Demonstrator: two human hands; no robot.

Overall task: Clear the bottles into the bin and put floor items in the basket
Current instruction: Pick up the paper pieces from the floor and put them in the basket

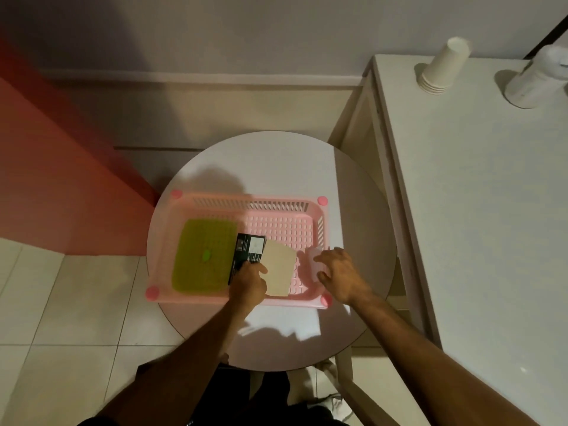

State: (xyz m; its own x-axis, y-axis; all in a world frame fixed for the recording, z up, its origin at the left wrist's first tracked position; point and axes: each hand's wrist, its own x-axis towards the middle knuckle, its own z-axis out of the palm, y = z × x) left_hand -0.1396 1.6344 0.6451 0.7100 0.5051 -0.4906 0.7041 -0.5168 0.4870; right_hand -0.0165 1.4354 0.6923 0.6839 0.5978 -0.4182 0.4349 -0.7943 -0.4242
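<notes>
Over the pink basket (pixel 319 224), the left hand (pixel 248 282) pinches 2 flat cards (pixel 278 270), the right hand (pixel 341 276) holds a pale item (pixel 316 261) in curled fingers; lower both beside the green pad (pixel 204 255) before releasing.

Light: dim and warm, a bit yellow all over.
Brightest spot: a white patch on the round table (pixel 276 167), just below the pink basket (pixel 313 210).
Shadows: dark shapes of the arms fall on the round table near that patch; another soft shadow sits above the basket; the paper cups (pixel 442 67) throw a small shadow to their left.
Dark part: the top left corner fades to near black.
Colour smear: a red haze covers the left side.
Blur: the right hand (pixel 341 276) and the pale thing it touches look smeared; the cups look soft.
Edges: straight lines bend near the borders, like the big table (pixel 479 210) edge.
</notes>
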